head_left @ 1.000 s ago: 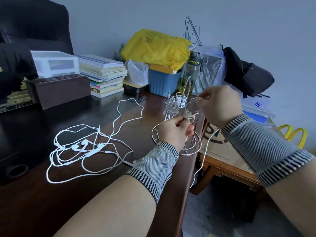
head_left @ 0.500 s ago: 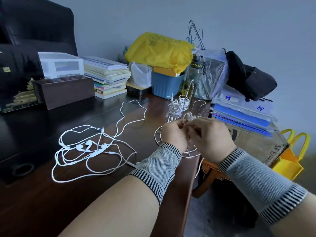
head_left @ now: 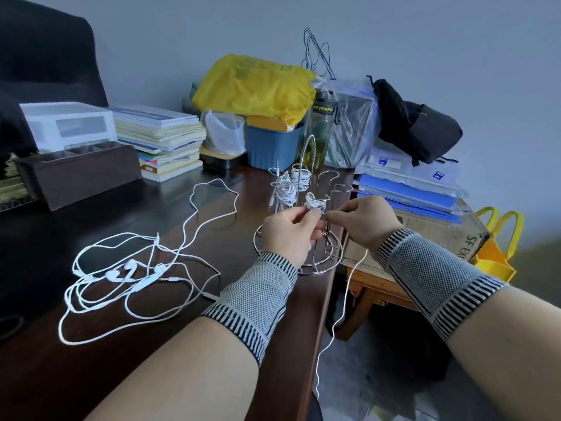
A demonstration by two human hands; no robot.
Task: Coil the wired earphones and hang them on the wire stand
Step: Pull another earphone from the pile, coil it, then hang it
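Two hands meet just in front of the wire stand point(head_left: 303, 238): the left hand point(head_left: 288, 235) and right hand point(head_left: 362, 221) both pinch one small earphone coil point(head_left: 314, 202) at a stand arm. Left of the stand lies one loose earphone tangle point(head_left: 127, 275). Behind the held coil, two coiled bundles point(head_left: 291, 185) hang on the stand.

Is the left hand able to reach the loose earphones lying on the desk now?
Probably yes, but not freely: the left hand pinches the coiled cable at the wire stand. The loose earphones lie unobstructed to its left.
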